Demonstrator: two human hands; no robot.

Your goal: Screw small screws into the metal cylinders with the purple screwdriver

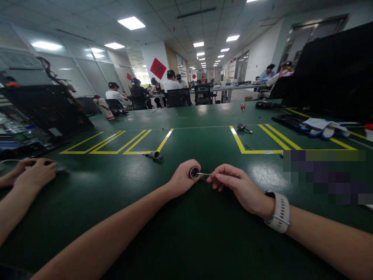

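Observation:
My left hand [184, 177] is closed around a short hollow metal cylinder [191, 173], its open end turned to the right and toward me. My right hand [233, 181], a light-strapped watch on its wrist, pinches a thin metal rod-like tool [206, 174]. The tool's tip reaches into the cylinder's mouth; whether it touches the inside I cannot tell. Small dark bits [203, 179] lie on the table just behind the tool. Beyond my left hand lies a similar metal cylinder with a narrow shaft [154, 155]. Another such shafted part [244, 128] rests farther off to the right.
The green table [204, 241] carries yellow tape outlines [142, 142]. Small nut-like pieces [247, 146], a red-handled tool [243, 107], a dark power tool [268, 104] and gloves [323, 127] lie right. Another person's hands [36, 175] are at left. Dark equipment [329, 74] stands right.

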